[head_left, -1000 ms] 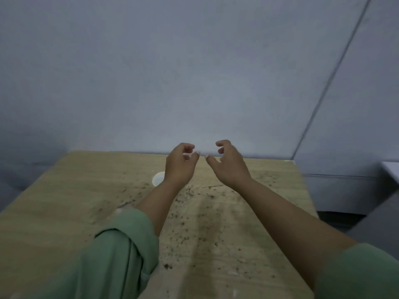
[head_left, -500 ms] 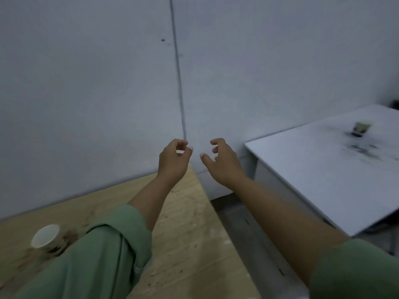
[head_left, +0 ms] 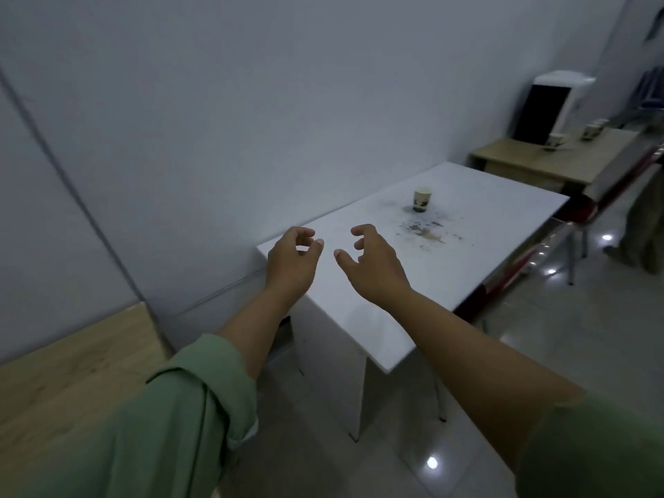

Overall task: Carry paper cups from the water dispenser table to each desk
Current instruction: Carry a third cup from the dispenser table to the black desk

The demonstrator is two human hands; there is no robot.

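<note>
My left hand [head_left: 291,262] and my right hand [head_left: 373,262] are held out side by side at chest height, fingers loosely curled, holding nothing. Beyond them a white desk [head_left: 478,246] carries one patterned paper cup [head_left: 422,199] standing upright beside some dark stains. Far at the upper right a water dispenser [head_left: 546,109] stands on a wooden table [head_left: 531,163] with several paper cups [head_left: 555,141] next to it.
A wooden desk [head_left: 72,375] edge lies at the lower left against the grey wall. A red-framed chair [head_left: 575,224] stands right of the white desk. Glossy tiled floor [head_left: 539,354] stretches to the right, where part of a person [head_left: 646,217] stands.
My view has swung right, from the wooden desk with its cup to the white desk and the dispenser table. Both hands keep the same empty, curled pose.
</note>
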